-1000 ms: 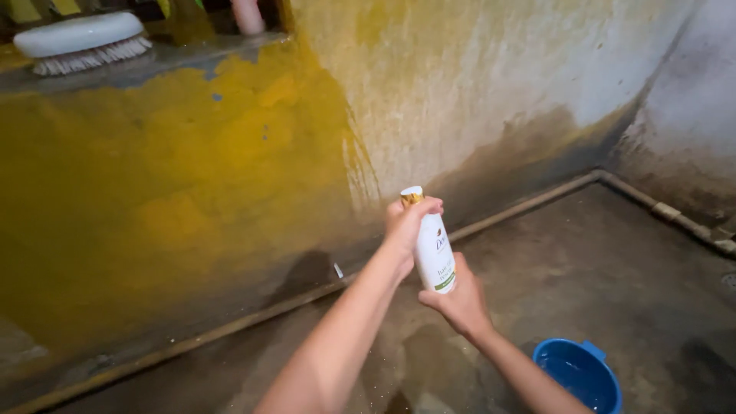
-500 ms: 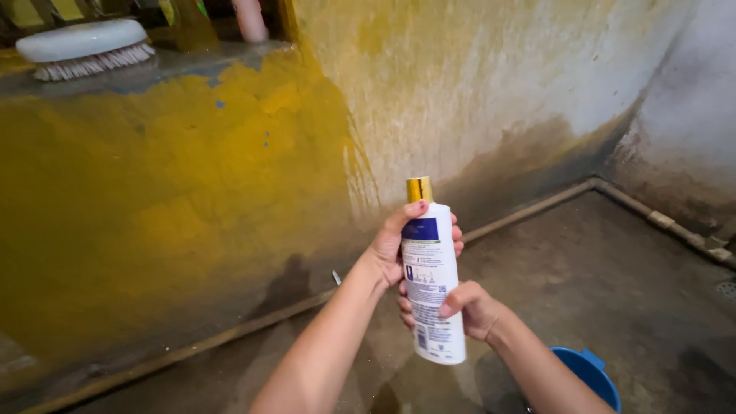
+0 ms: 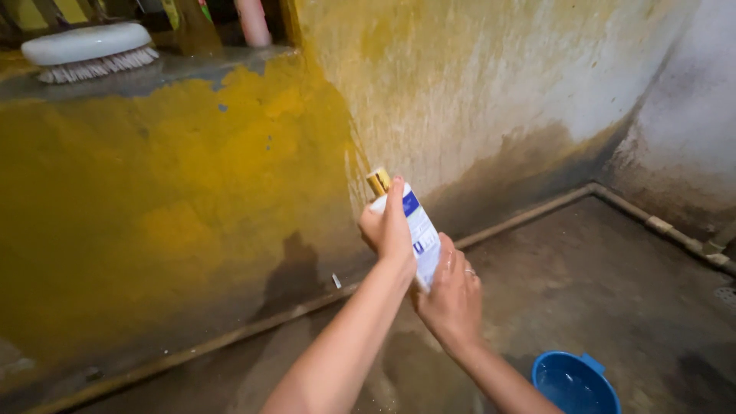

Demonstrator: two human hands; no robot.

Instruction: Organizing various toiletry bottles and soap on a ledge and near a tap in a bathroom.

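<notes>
I hold a white plastic bottle (image 3: pixel 421 228) with a gold cap and a blue-and-white label in both hands, in front of a stained wall. The bottle is tilted, its cap pointing up and to the left. My left hand (image 3: pixel 387 226) wraps the upper part, the index finger stretched up along the bottle toward the cap. Around the bottle's lower end closes my right hand (image 3: pixel 452 295), which wears a ring and hides the base.
A white scrub brush (image 3: pixel 88 47) lies on a ledge at top left, with a pink bottle (image 3: pixel 251 19) beside it. A blue bucket (image 3: pixel 575 383) of water stands on the wet concrete floor at lower right. A pipe (image 3: pixel 537 208) runs along the wall's foot.
The bottle went from upright with its back label facing me to tilted up-left. My right hand shifted over its lower end. The bucket is more in view.
</notes>
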